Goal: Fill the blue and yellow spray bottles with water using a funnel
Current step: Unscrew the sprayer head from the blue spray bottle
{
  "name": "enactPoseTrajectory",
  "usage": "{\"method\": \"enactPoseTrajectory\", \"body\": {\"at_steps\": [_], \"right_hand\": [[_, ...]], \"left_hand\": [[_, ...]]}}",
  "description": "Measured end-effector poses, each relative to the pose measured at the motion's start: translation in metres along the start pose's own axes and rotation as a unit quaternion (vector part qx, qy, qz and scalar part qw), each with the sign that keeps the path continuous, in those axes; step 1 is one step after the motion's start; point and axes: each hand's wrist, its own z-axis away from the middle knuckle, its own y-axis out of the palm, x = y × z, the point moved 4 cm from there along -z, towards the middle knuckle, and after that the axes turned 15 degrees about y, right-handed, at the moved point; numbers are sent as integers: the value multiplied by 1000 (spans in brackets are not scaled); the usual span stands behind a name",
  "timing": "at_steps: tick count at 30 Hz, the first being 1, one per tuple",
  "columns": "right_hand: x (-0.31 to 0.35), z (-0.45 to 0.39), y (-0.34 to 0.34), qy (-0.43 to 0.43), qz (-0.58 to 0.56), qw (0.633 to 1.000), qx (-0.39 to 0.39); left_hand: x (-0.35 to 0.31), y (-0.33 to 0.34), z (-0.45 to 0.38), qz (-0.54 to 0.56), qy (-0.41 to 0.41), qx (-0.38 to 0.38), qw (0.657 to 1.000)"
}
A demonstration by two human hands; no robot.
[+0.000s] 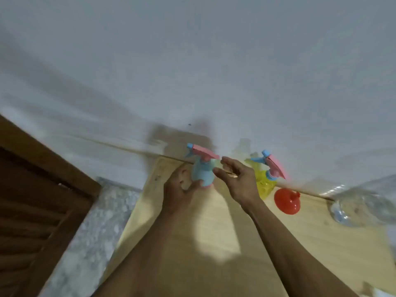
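Note:
A small blue spray bottle [203, 171] with a pink trigger head stands near the far edge of a pale wooden table [214, 232]. My left hand [179, 189] grips its body from the left. My right hand [237, 179] hovers just right of it with relaxed, spread fingers, holding nothing. A yellow spray bottle [264, 186] with a pink and blue head stands behind my right hand. A red funnel [286, 201] lies on the table to its right. A clear plastic water bottle [362, 202] lies at the far right, blurred.
A white wall [192, 71] rises directly behind the table. A dark wooden louvred door [36, 200] stands at the left, with speckled grey floor [94, 232] between it and the table's left edge.

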Motion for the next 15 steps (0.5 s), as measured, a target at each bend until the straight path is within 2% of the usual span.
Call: {"method": "enactPoseTrajectory", "body": {"at_steps": [4, 8, 15], "right_hand": [[-7, -27, 12, 6, -18, 999, 39], [-6, -35, 24, -12, -43, 997, 70], [-1, -42, 31, -41, -14, 997, 66]], "left_hand": [[19, 20, -19, 26, -9, 55, 998], [35, 30, -24, 29, 1, 74, 997], [38, 36, -23, 55, -6, 53, 997]]}}
